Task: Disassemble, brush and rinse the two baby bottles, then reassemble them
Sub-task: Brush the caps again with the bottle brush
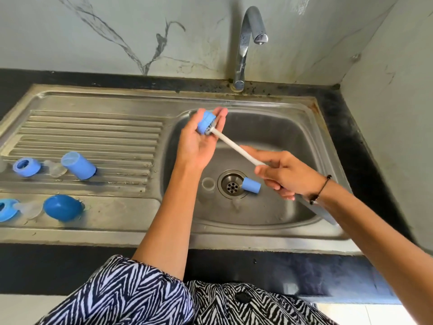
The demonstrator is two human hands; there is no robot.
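Left hand (199,139) pinching a blue bottle ring (205,122), right hand (284,173) gripping the brush (236,147) handle; no legible writing.

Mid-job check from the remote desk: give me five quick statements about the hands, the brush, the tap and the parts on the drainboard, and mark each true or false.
1. The left hand holds a blue ring with the brush head pushed into it. True.
2. The right hand grips the white brush handle. True.
3. Water is running from the tap. False: no stream shows below the spout.
4. The sink basin holds nothing. False: a blue bottle body lies beside the drain, and a clear part lies on its other side.
5. A blue bottle body lies on its side on the drainboard. True.
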